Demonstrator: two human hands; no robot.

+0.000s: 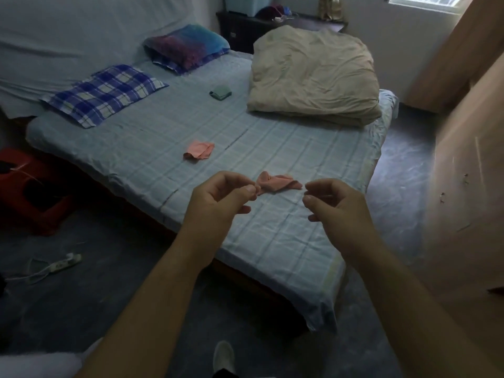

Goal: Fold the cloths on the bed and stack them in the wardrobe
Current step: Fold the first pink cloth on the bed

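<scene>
The near pink cloth (276, 182) lies crumpled near the bed's (272, 241) front edge, between the two hands. It looks thin, light and limp, so it will sag and should be taken by its corners. The left hand (218, 197), at its 9 o'clock, seems to pinch its end between thumb and fingers (246, 190). The right hand (335, 203), at 3 o'clock, has its fingers curled just beside the other tip; whether they hold it I cannot tell. A second pink cloth (199, 150) lies at 10 o'clock and a folded green cloth (221, 91) at 11. The wardrobe (469, 173) stands at 3 o'clock. No writing is legible.
</scene>
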